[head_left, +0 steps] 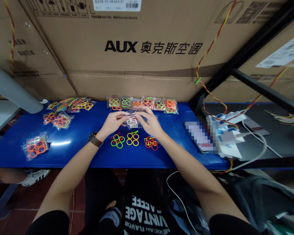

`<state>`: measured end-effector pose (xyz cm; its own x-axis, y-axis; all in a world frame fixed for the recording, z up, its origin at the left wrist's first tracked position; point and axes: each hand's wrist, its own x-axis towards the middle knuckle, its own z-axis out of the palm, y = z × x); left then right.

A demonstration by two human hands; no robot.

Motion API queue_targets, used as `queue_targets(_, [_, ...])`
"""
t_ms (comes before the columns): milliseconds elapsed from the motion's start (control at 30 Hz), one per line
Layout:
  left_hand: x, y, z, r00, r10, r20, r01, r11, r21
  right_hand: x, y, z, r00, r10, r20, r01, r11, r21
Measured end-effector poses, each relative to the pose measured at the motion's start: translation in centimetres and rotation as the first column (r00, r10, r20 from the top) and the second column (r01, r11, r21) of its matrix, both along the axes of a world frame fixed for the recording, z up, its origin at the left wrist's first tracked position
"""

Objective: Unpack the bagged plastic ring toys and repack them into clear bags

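Note:
Over the middle of the blue table, my left hand point(115, 123) and my right hand point(149, 122) both grip a clear plastic bag point(133, 115). The fingers of each hand are closed on its upper part, and a small printed card with red and white marks point(132, 122) shows through the film. Just below my hands lie three loose ring sets: a green one with red pieces point(118, 140), a yellow one point(132, 138) and a red-and-yellow one point(151, 143). Behind my hands is a row of filled bags point(148, 103) with orange and green rings.
More bagged rings lie on the blue table point(88, 156) at the far left point(80, 103) and near left point(36, 148). To the right are a phone point(198, 137), chargers with cables point(229, 133) and a black metal frame point(237, 52). A large AUX carton point(137, 62) stands behind.

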<state>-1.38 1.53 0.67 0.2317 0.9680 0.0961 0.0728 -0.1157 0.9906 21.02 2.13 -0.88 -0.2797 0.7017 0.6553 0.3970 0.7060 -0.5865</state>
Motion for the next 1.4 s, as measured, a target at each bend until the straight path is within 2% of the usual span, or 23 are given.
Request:
queue_targets(100, [0.1,-0.2,-0.1,0.999,-0.035,0.018,0.035,0.999,-0.023,0.0,-0.2,0.2,0.995,-0.068,-0.076,0.069,0.998,0.007])
queue_targets(233, [0.2,-0.2,-0.1,1.0,0.013,0.026,-0.012,0.998,-0.056,0.4,0.1,0.3,0.979,-0.149,-0.141,0.146,0.989,-0.036])
queue_targets(367, [0.2,-0.2,0.0,1.0,0.016,0.023,-0.014,0.997,-0.074,0.6,0.5,0.1,0.981,-0.125,-0.146,0.12,0.992,-0.041])
queue_targets(600, [-0.1,0.0,-0.4,0.998,-0.051,0.029,0.053,0.997,-0.064,0.2,0.1,0.0,0.999,-0.04,-0.013,0.04,0.999,0.022])
queue_targets(800, [0.0,0.0,-0.7,0.998,-0.057,-0.008,0.056,0.996,-0.075,0.3,0.0,0.2,0.985,-0.147,-0.09,0.153,0.986,0.066])
queue_targets(933, [-0.1,0.0,-0.6,0.998,-0.057,-0.022,0.056,0.996,-0.066,0.4,0.1,0.4,0.97,-0.23,-0.084,0.236,0.969,0.071])
queue_targets(1033, [-0.3,0.3,-0.2,1.0,-0.008,-0.007,0.008,0.998,-0.056,0.4,-0.1,1.0,0.958,-0.268,-0.102,0.274,0.96,0.06])
queue_targets(1133, [-1.1,1.0,0.0,0.991,0.135,0.005,-0.134,0.989,-0.058,0.7,-0.4,2.1,0.939,-0.275,-0.206,0.291,0.956,0.051])
queue_targets(1200, [-1.9,1.4,0.0,0.973,0.221,-0.068,-0.224,0.974,-0.042,1.4,-0.3,3.2,0.926,-0.271,-0.261,0.279,0.96,-0.006])
queue_targets(1267, [-2.7,1.8,-0.1,0.94,0.253,-0.229,-0.256,0.966,0.016,2.5,0.1,4.2,0.94,-0.23,-0.25,0.208,0.972,-0.113])
queue_targets(1333, [-3.5,1.8,-0.1,0.879,0.236,-0.415,-0.227,0.971,0.072,4.1,0.7,4.7,0.981,-0.13,-0.147,0.094,0.969,-0.227])
queue_targets(1400, [-4.0,1.7,-0.1,0.804,0.196,-0.562,-0.175,0.98,0.092,5.8,1.2,4.5,0.999,-0.027,0.029,0.035,0.949,-0.313])
